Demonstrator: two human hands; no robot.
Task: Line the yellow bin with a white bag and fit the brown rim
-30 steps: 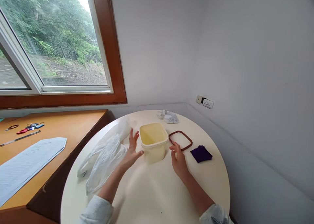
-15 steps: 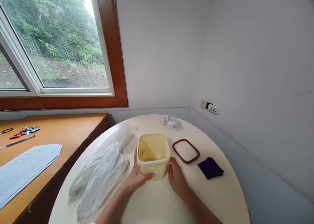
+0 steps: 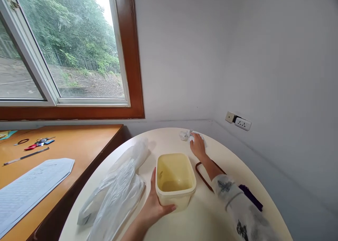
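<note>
Wall: plain, pale grey, meeting in a corner behind the table (image 3: pixel 211 220).
Window (image 3: pixel 92 65): brown outer frame, sliding panes; trees, a fence and bare ground outside.
Table: round, cream, standing beside the desk.
Desk (image 3: pixel 89 138): orange-brown wood, at far left below the window.
Bag (image 3: pixel 118 191): white translucent plastic, crumpled, lying along the table's left side, near the tub (image 3: pixel 174 199).
Papers (image 3: pixel 39 184): white, with writing, flat on the desk's near part.
Tub: pale yellow, square with rounded corners, open at the top, upright, mid-table toward the near side.
Left hand (image 3: pixel 155 206): clasping the tub, thumb across its near face, fingers along its left side.
Right hand (image 3: pixel 198 146): extended to the table's far edge, fingers bent over the pouch (image 3: pixel 184 135); cannot tell whether they grip it. White sleeve (image 3: pixel 237 205) with dark butterfly prints.
Ring (image 3: pixel 204 179): brown, square with rounded corners, flat on the table right of the tub, partly hidden under the right forearm.
Cloth (image 3: pixel 250 197): dark purple, on the table's right side, partly covered by the sleeve.
Pouch: clear plastic, whitish contents, partly hidden by the right hand.
Socket (image 3: pixel 243 123): white, on the right-hand wall.
Pen (image 3: pixel 26 156): slim, dark and silver, on the desk.
Keys (image 3: pixel 42 141): bunched with red and blue pieces, beyond the pen.
</note>
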